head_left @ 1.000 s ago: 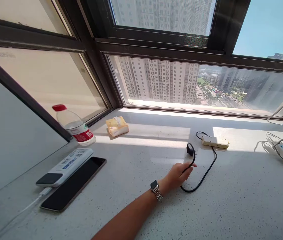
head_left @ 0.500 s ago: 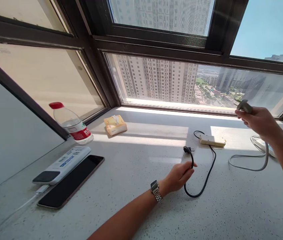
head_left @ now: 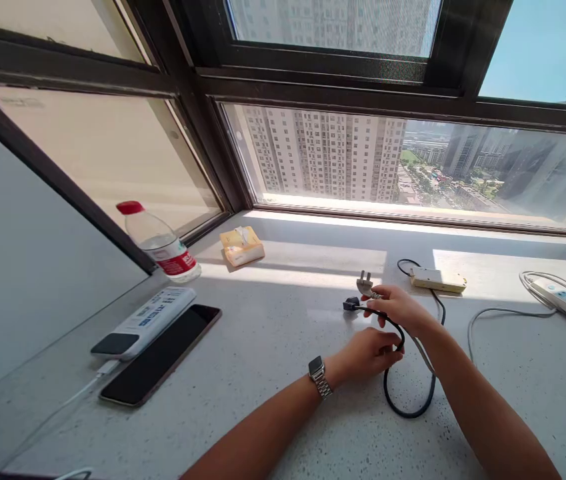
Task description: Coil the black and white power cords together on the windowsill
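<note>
My left hand (head_left: 367,353), with a metal watch on its wrist, grips the black cable (head_left: 407,407) of a yellowish power strip (head_left: 437,280). The cable's black plug (head_left: 350,305) sticks out to the left of my hands. My right hand (head_left: 400,308) lies just above the left one and holds a grey plug (head_left: 364,283) with its prongs up. From this plug a grey cable (head_left: 487,313) runs to a white and blue power strip (head_left: 565,298) at the far right. Both plugs sit close together, slightly apart.
On the speckled white sill stand a water bottle (head_left: 160,243) with a red cap, a tissue pack (head_left: 243,246), a white remote-like device (head_left: 145,321) and a dark phone (head_left: 163,353) with a white cable. Dark window frames close off the back and left.
My right hand has come in from the far right with the grey plug and now sits over my left hand. The black cable has been pulled nearer, its plug lifted leftward.
</note>
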Tool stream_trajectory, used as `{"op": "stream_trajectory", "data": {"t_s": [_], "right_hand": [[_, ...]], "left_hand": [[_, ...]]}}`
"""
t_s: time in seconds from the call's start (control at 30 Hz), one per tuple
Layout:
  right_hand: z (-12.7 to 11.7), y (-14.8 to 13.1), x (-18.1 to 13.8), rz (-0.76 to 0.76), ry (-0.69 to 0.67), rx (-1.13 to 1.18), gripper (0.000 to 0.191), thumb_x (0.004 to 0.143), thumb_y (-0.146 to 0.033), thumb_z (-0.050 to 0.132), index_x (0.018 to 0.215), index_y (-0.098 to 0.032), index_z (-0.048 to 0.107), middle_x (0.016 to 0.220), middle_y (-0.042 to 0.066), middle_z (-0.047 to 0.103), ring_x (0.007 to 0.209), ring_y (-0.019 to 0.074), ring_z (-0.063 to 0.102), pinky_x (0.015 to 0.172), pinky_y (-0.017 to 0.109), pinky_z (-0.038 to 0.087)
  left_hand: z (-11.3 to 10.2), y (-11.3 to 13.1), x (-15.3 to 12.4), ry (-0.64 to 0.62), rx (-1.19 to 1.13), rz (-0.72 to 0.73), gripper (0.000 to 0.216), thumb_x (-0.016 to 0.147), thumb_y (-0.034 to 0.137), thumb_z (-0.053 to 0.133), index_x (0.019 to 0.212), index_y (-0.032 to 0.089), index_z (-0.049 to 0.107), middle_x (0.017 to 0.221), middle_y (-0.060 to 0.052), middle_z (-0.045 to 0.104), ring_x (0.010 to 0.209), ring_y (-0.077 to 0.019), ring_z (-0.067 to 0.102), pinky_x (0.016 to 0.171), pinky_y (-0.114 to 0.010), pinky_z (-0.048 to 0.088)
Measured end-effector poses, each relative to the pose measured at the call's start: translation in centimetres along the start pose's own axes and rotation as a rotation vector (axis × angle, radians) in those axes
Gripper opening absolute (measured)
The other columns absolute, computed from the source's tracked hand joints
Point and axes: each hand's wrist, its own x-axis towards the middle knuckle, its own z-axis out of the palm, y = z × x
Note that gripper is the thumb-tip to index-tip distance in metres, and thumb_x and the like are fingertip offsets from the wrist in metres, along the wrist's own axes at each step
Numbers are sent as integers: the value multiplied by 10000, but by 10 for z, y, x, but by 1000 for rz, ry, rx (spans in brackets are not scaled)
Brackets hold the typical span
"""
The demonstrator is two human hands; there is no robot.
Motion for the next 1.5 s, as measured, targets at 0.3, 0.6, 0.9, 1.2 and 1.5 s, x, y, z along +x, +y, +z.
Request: {"op": "stream_trajectory", "data": {"t_s": [0.3,0.6,0.9,1.2,1.5], "right_hand": [[0,-3,-10,-266,177,44,261,731,-260,570,984,-195,585,657,-33,597,531,110,532,483,214,401],[-8,-16,-20,-389,303,-150,321,783,-331,572,1038,-170,680,727,-6,611,501,86,438,497,236,370],[-13,-22,-28,-559,594,-173,250,837,-314,565,977,-191,733,845,44,680,717,166,568,635,283,463],[-5,-12,-19,-697,850,-546,363,794,-231,554,1139,-217,668,1185,114,596,1118,292,515,956,485,448],[6,-5,-11,-278,-3,18,381,796,-537,612,887,-168,593,612,-26,531,531,122,524,549,281,477]], "left_hand": [[-25,-23,7,115,-1050,-29,633,616,549,838,1115,203,660,1154,-112,664,1007,-241,616,798,-320,492],[-78,26,56,697,-1566,-212,471,997,485,400,790,119,610,488,37,456,447,-98,480,483,-226,434],[-64,48,80,673,-1460,-5,521,813,681,578,838,161,594,572,51,452,501,-85,468,523,-213,447],[-47,60,79,493,-1495,-65,217,842,341,703,787,148,621,636,20,535,615,-102,551,625,-227,461],[-104,68,51,790,-1574,28,384,857,328,704,675,183,398,480,125,210,345,-18,210,372,-148,249]]}}
